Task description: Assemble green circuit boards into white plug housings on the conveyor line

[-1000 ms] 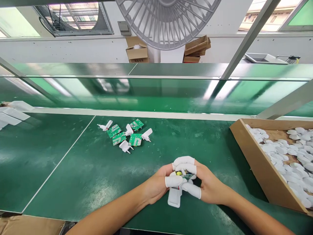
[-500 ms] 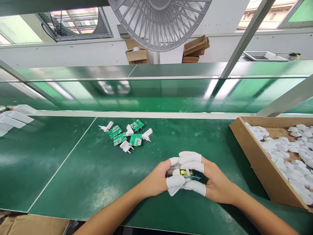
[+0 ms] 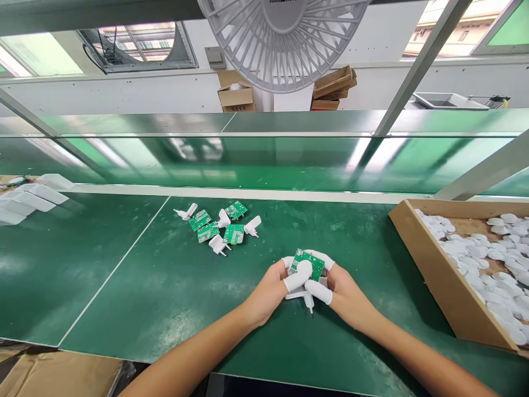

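Note:
Above the green bench, my left hand (image 3: 270, 288) and my right hand (image 3: 343, 289), both with white finger cots, close together on a green circuit board (image 3: 314, 266). My left thumb presses on the board's face, while the right thumb lies at its lower edge. Below the board shows a white plug piece (image 3: 306, 296), its prong end pointing down toward me; fingers hide part of it. Farther left lies a group of several similar circuit boards (image 3: 234, 234) with white plug pieces (image 3: 218, 244) beside them.
A cardboard tray (image 3: 430, 281) holding many small white discs (image 3: 479, 264) stands at the right. White casings (image 3: 35, 196) stand at the far left. A fan (image 3: 285, 49) hangs ahead above a raised green shelf (image 3: 264, 165). A cardboard box (image 3: 61, 375) sits below the bench at lower left.
Both hands have turned the circuit board so its green soldered face is up; before, its component side with a yellow part showed. The plug piece now points toward me. The view has shifted slightly.

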